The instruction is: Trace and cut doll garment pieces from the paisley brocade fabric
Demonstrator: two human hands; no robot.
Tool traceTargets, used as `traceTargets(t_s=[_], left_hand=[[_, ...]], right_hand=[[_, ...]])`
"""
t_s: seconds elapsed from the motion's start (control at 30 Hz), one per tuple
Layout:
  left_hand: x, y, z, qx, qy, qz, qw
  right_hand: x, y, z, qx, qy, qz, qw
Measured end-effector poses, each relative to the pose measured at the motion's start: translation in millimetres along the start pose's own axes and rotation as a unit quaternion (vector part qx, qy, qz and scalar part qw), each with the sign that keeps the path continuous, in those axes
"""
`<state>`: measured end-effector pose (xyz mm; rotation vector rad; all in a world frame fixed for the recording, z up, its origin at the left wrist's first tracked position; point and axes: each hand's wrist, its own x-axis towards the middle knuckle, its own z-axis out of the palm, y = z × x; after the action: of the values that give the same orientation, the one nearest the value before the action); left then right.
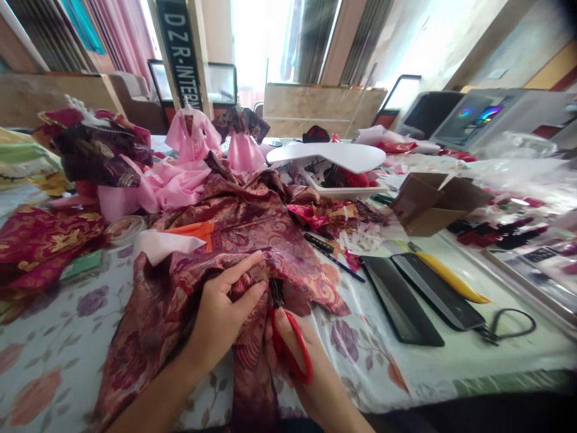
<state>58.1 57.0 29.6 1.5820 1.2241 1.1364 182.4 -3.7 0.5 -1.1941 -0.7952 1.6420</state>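
Brocade fabric (234,240) on table (58,373), doll dresses (193,135) behind, cardboard box (435,204) & black cases (419,294) to R.

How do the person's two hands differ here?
The left hand lies with fingers extended, pressing the maroon patterned fabric, while the right hand curls around the red-handled scissors. The left hand touches only cloth; the right hand holds the tool. Both hands are over the same fabric.

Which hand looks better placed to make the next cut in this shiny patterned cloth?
Probably the right hand: it grips the red scissors, with their dark blades against the patterned cloth. The left hand holds no tool and lies on the cloth, seemingly steadying it.
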Motion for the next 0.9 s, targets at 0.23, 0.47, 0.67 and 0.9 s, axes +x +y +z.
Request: traceTargets(t_s=[0.23, 0.47, 0.67, 0.9], left_hand=[[-5.9, -13.9, 1.7, 0.004, -0.004, -0.009, 1.000], [-11.1, -18.5, -0.5, 0.002, -0.010, -0.035, 0.999], [-12.0, -19.5, -1.9, -0.016, -0.008, -0.051, 0.999], [-12.6, -18.7, -2.2, -0.022, -0.002, -0.059, 0.998]], right_hand=[[-1.1, 9.6, 3.0, 0.002, -0.015, 0.000, 1.000], [4.4, 19.9, 4.4, -0.026, -0.001, -0.009, 1.000], [4.6, 25.5, 2.5, -0.083, 0.003, -0.029, 0.996], [2.4, 28.0, 11.4, -0.016, -0.008, 0.005, 1.000]])
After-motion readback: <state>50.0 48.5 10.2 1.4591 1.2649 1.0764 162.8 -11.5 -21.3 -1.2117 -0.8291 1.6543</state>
